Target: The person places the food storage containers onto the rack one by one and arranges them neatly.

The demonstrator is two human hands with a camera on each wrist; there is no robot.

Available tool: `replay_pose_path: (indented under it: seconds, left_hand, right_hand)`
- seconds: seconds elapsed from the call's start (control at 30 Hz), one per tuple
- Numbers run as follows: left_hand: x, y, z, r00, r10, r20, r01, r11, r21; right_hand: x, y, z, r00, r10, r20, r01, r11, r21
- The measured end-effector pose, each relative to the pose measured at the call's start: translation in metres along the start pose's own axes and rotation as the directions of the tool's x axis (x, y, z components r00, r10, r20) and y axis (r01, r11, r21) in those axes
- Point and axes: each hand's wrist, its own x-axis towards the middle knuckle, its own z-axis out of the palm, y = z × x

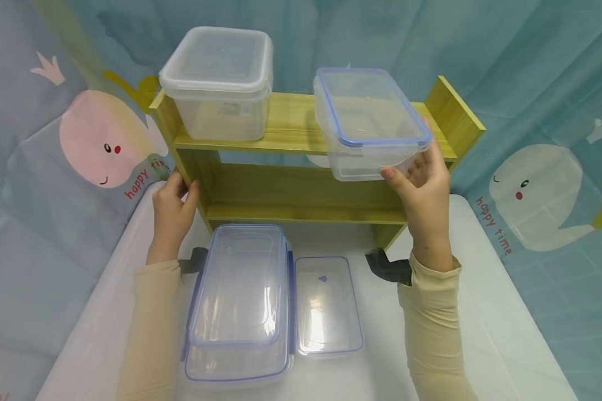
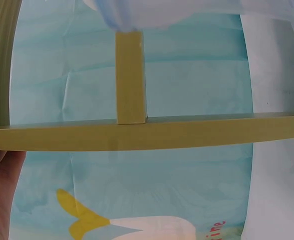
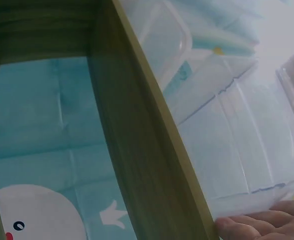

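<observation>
My right hand (image 1: 426, 184) holds a clear plastic food container (image 1: 366, 161) by its right side, thumb at the front lower edge. The container has a blue-rimmed lid and sits slightly tilted at the front of the top board; whether it touches the board cannot be told. In the right wrist view, fingers (image 3: 267, 225) lie along the container (image 3: 237, 145) beside the board's edge. At the left, my left hand (image 1: 173, 214) grips the side panel of the wooden shelf (image 1: 301, 214), thumb in front. A larger clear container (image 1: 223, 111) with a whitish lid stands at the shelf's top left.
On the white table (image 1: 486, 312) before the shelf, a smaller blue-rimmed container (image 1: 238, 278) lies on a larger one (image 1: 236, 362). To their right is another flat lidded container (image 1: 328, 306). A printed blue curtain (image 1: 301, 39) hangs behind and around.
</observation>
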Motion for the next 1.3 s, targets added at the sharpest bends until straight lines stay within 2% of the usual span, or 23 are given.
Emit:
replay_pose_path:
  seconds: [0.1,0.27,0.43,0.5,0.7,1.03,1.17,1.3]
  left_hand:
    - [0.0,0.001,0.0,1.0,0.0,0.002,0.0,1.0,-0.006]
    - [0.0,0.002,-0.001,1.0,-0.006,0.002,0.006,1.0,-0.012]
    - [0.001,0.002,-0.001,1.0,-0.004,-0.001,0.004,1.0,-0.004]
    - [0.002,0.001,-0.001,1.0,-0.001,-0.002,0.001,1.0,-0.001]
    - [0.001,-0.001,0.0,1.0,0.004,-0.004,-0.004,1.0,-0.018]
    - [-0.001,0.0,-0.001,1.0,0.017,-0.014,-0.017,1.0,-0.016]
    - [-0.002,-0.001,-0.001,1.0,0.026,-0.018,-0.026,0.999,-0.02]
    - [-0.002,-0.002,-0.001,0.999,0.031,-0.017,-0.031,0.999,-0.021]
  right_hand:
    - [0.0,-0.002,-0.004,1.0,-0.011,0.014,0.011,0.999,-0.032]
    - [-0.005,-0.006,-0.007,0.999,-0.024,-0.024,0.023,0.997,-0.07]
    - [-0.007,-0.004,-0.007,0.994,-0.099,-0.055,0.094,0.992,-0.088]
    - [-0.005,-0.003,-0.005,0.991,-0.11,-0.079,0.105,0.992,-0.063]
    - [0.0,0.001,0.003,0.992,-0.098,-0.079,0.095,0.994,-0.045]
    - [0.011,0.011,0.012,0.992,-0.111,-0.067,0.102,0.987,-0.125]
    - [0.016,0.014,0.016,0.992,-0.119,-0.046,0.107,0.973,-0.203]
    - [0.022,0.015,0.021,0.995,-0.097,-0.04,0.077,0.935,-0.347]
